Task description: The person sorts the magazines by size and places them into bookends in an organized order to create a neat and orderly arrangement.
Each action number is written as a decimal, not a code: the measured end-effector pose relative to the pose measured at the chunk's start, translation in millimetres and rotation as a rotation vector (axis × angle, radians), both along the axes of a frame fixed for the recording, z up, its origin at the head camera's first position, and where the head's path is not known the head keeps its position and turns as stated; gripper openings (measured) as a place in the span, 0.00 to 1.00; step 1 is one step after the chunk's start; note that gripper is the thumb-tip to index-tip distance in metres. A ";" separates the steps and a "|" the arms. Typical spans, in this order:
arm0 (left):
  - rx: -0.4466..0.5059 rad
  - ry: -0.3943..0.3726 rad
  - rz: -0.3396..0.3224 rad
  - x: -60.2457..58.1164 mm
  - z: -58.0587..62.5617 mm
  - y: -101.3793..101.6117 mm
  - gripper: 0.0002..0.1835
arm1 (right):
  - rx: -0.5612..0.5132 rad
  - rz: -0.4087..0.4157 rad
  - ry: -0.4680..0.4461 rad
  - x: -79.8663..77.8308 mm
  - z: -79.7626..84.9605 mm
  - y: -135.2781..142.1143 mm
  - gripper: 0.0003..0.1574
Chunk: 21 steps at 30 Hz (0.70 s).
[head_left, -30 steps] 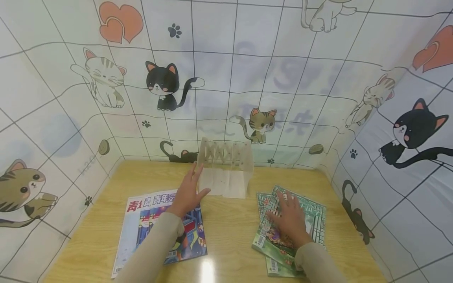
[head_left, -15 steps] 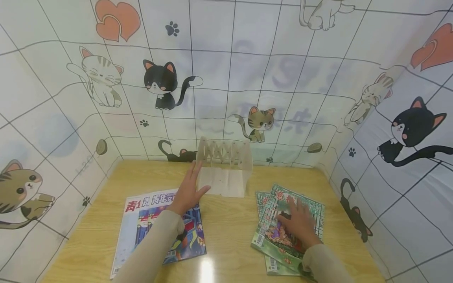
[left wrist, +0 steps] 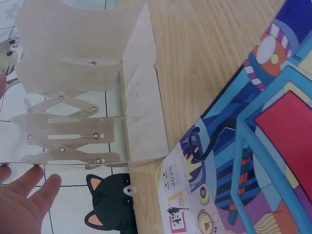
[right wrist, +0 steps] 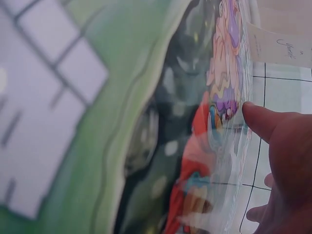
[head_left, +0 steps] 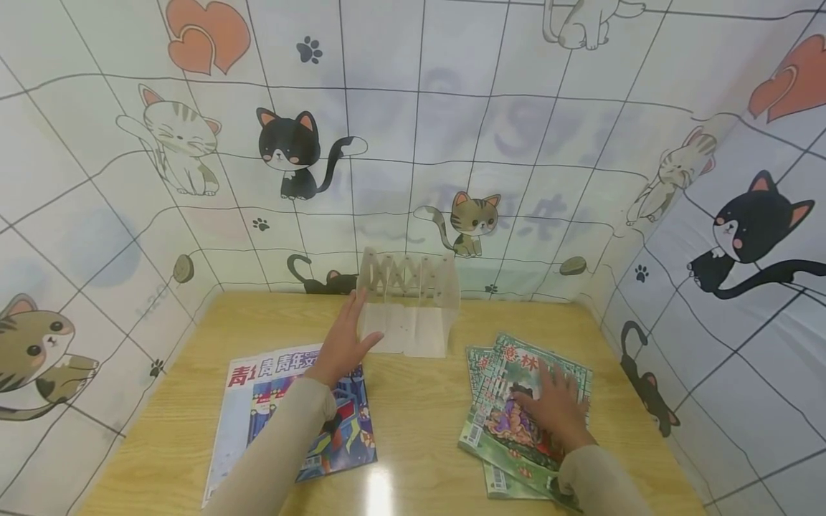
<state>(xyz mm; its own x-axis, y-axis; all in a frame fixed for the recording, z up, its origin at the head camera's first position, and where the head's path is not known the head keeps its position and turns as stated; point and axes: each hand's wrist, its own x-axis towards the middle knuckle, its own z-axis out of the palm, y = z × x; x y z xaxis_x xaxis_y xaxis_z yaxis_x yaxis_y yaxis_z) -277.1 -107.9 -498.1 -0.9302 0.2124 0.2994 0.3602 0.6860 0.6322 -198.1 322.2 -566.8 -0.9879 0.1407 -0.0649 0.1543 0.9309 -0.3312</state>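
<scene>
A white folding rack [head_left: 406, 326] with upright dividers and crisscross slats stands at the back of the table. Beside its left panel is my left hand [head_left: 342, 347], fingers extended; in the left wrist view, the fingertips of this hand [left wrist: 29, 200] lie at the panel's edge, and contact is hard to tell. My right hand [head_left: 558, 405] lies spread over the upper green magazine [head_left: 510, 423], holding nothing. In the right wrist view, the thumb of this hand [right wrist: 292, 161] appears at the glossy cover [right wrist: 195, 146]. Another green magazine [head_left: 506, 484] lies partly hidden underneath.
Overlapping magazines lie at the left under my forearm: a blue illustrated one [head_left: 351, 430] on top, a pale one [head_left: 229, 430] below. The wooden table [head_left: 419, 416] meets a cat-print cloth wall [head_left: 400, 143] behind and on both sides.
My right hand has slid to the right across the upper green magazine, uncovering more of its title and picture. The left hand stays beside the rack, and the camera view has shifted slightly.
</scene>
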 end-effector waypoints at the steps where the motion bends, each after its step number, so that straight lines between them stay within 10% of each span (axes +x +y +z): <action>1: 0.001 -0.003 -0.001 -0.7 0.5 0.0 0.50 | -0.001 -0.005 -0.003 0.7 1.0 0.6 0.66; 21: 0.145 -0.057 -0.008 -19.9 6.3 -4.8 0.48 | -0.122 -0.117 -0.020 9.4 7.8 24.6 0.63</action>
